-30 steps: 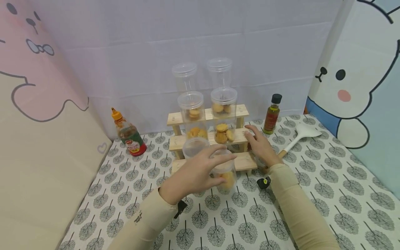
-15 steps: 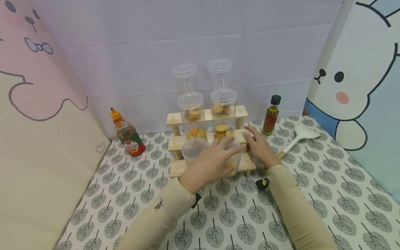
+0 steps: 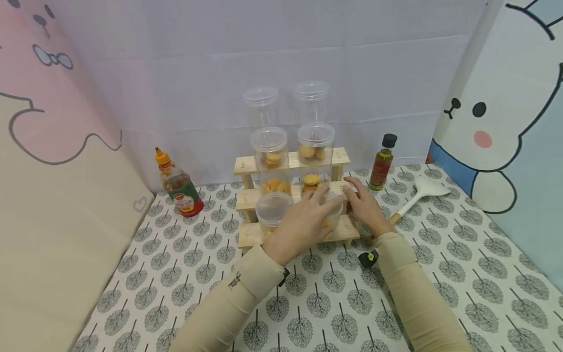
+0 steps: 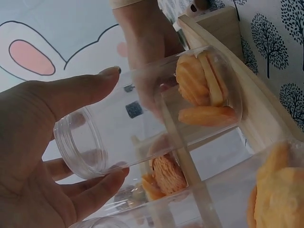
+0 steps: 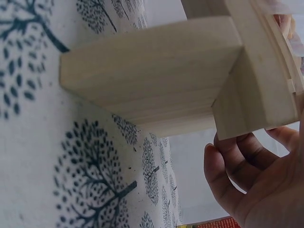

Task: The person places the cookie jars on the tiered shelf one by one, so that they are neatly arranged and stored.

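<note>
My left hand [image 3: 303,222] grips a clear plastic cookie jar [image 4: 142,126] from above, thumb and fingers around its lid end. The jar stands at the right of the lowest step of a wooden tiered rack [image 3: 249,235], several cookies at its bottom. In the head view my hand covers much of it. At the rack's right end, my right hand [image 3: 367,208] holds the middle step, its fingers [image 5: 225,166] curled around the wooden edge. Left of the gripped jar is another cookie jar [image 3: 273,212].
Two cookie jars [image 3: 269,161] [image 3: 315,159] stand on the middle step, and two clear jars [image 3: 261,112] [image 3: 311,105] behind them. A sauce bottle [image 3: 180,190] is left of the rack. On the right are an oil bottle [image 3: 381,166] and a white spatula [image 3: 424,190].
My left hand has moved forward and right, bringing the cookie jar from in front of the rack onto the lowest step. The right hand has stayed at the rack's end.
</note>
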The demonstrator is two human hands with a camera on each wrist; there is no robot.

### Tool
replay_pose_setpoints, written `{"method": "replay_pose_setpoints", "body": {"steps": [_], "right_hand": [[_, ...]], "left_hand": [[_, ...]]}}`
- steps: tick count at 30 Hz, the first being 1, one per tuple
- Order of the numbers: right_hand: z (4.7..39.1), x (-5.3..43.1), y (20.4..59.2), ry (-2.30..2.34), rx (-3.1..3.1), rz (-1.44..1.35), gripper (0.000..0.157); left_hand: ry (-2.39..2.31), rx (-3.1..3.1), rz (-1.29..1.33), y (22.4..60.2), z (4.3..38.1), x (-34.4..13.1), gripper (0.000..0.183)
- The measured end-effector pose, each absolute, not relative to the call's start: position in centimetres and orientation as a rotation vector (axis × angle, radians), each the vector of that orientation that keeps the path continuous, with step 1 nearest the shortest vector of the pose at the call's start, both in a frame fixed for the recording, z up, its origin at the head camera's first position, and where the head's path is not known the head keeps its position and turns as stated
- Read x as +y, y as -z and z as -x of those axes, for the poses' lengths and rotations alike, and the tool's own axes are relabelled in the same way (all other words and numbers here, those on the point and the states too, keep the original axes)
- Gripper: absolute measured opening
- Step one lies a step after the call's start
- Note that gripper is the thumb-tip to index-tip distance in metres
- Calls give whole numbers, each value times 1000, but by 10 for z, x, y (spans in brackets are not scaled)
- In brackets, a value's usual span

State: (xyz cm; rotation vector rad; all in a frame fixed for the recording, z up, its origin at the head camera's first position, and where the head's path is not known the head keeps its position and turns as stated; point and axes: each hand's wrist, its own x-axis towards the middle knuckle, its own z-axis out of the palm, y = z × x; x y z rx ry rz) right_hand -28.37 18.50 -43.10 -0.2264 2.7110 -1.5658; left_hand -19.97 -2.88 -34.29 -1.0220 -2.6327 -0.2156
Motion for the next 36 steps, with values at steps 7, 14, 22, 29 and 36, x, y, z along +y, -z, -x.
{"method": "replay_pose_setpoints", "body": {"steps": [7,14,22,29,36], "right_hand": [[282,185,431,1516,2744,199,61],[284,186,432,1494,2757,175,62],[284,185,430,1519,2743,186,60],[284,184,430,1528,2741,196,61],[283,184,429,1537,2733,201,61]], "left_hand": [[171,-2662,969,343,201,-27,69],[112,-2668,933,341,203,-27,69],[82,-2652,927,341,203,-27,68],[70,-2630,944,341,204,-28,67],[12,-2595,965,341,205,-28,69]]}}
